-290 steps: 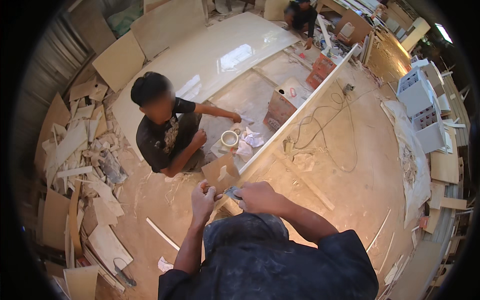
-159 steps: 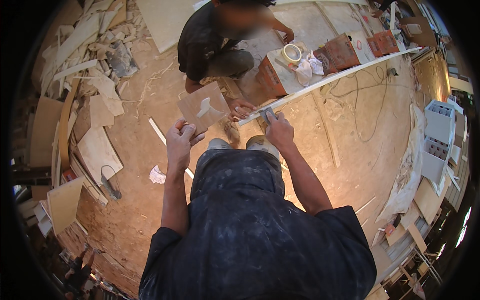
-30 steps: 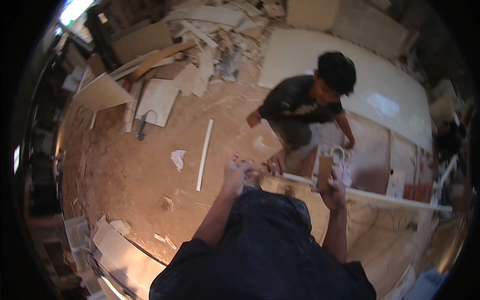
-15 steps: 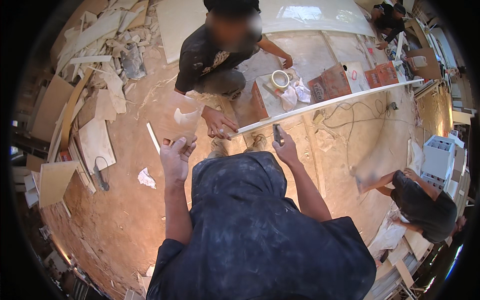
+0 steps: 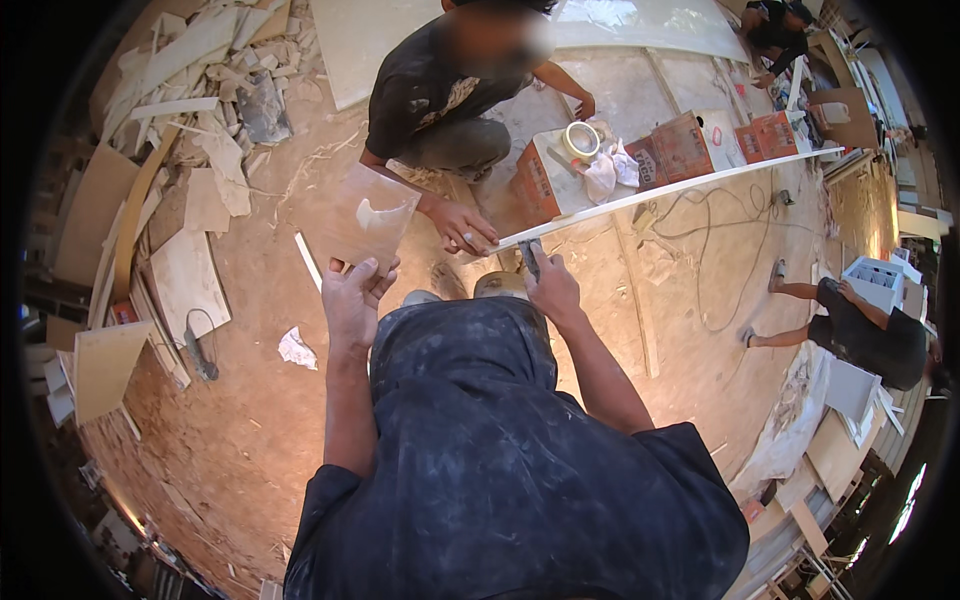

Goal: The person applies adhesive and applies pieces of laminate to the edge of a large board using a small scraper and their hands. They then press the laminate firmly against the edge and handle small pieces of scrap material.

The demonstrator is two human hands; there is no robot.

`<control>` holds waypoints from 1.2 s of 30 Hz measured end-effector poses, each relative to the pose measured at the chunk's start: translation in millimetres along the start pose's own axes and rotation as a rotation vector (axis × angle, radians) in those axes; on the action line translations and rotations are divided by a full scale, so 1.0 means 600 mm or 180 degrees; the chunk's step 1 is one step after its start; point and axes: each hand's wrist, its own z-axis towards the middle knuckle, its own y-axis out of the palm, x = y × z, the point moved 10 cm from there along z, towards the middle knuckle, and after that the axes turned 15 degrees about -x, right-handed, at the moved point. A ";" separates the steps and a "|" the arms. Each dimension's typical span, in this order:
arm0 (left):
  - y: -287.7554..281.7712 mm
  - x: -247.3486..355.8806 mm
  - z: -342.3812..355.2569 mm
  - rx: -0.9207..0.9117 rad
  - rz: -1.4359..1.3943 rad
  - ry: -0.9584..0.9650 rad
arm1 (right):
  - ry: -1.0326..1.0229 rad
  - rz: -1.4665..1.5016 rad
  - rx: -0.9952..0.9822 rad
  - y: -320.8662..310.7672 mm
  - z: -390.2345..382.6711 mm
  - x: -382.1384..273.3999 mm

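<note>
My left hand (image 5: 352, 300) is closed on the lower edge of a thin square board (image 5: 345, 220) that carries a dab of white paste (image 5: 384, 215). In my right hand (image 5: 556, 286) is a small dark scraper (image 5: 528, 256), its blade up against the near end of a long narrow white strip (image 5: 680, 193). The strip runs off to the far right along the boxes. A co-worker's hand (image 5: 462, 226) rests at the strip's near end, between my two hands.
Orange-sided boxes (image 5: 535, 188) stand behind the strip, with a tape roll (image 5: 581, 141) and a white cloth (image 5: 603, 177) on the nearest. A cable (image 5: 705, 260) loops over the floor at right. Broken board scraps (image 5: 200, 95) heap up at far left. Another person (image 5: 870, 335) is at right.
My right hand has moved slightly left, bringing the scraper to the strip's near end. The co-worker's hand has shifted right and away from me. The person at right has stepped farther right.
</note>
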 end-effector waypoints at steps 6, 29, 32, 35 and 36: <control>-0.022 0.008 0.000 -0.0019 0.0028 -0.0106 | 0.0007 -0.0042 0.0281 0.017 0.001 -0.009; -0.052 -0.003 -0.011 0.0048 -0.0011 -0.0251 | 0.0009 -0.0146 0.0240 0.029 0.000 -0.028; -0.055 -0.004 -0.011 0.0063 -0.0035 -0.0247 | 0.0129 -0.0394 -0.0100 0.041 -0.006 -0.047; -0.057 -0.008 -0.009 0.0073 -0.0059 -0.0270 | 0.0004 -0.0533 -0.0294 0.055 -0.012 -0.087; -0.054 -0.010 -0.008 0.0053 -0.0078 -0.0276 | -0.0078 -0.0552 -0.0318 0.058 -0.012 -0.103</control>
